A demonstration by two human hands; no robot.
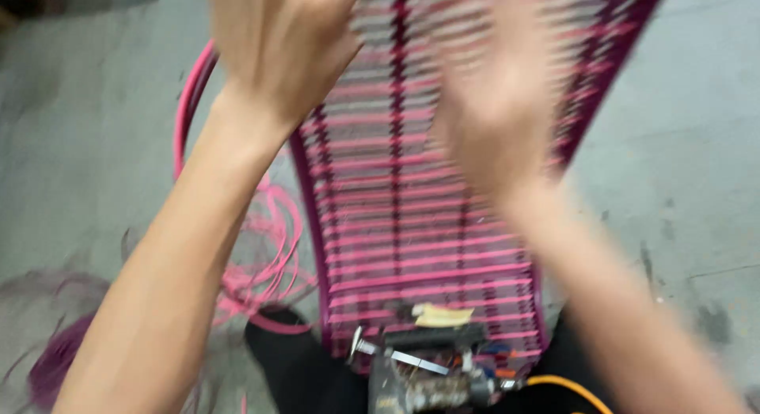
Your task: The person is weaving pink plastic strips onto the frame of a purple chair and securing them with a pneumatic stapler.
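Observation:
A woven panel (pixel 412 224) of pink and dark magenta cord on a dark frame stands in front of me, running from the bottom centre up to the top right. My left hand (pixel 277 42) is raised over its upper left part, fingers out of frame at the top. My right hand (pixel 495 105) is blurred by motion over the upper middle of the panel. Whether either hand grips a cord cannot be made out.
Loose pink cord (pixel 265 256) lies coiled on the grey concrete floor (pixel 79 145) left of the panel. A dark purple cord bundle (pixel 55 362) sits at the lower left. A metal clamp-like tool (pixel 427 366) and an orange cable (pixel 566 386) are at the panel's bottom edge.

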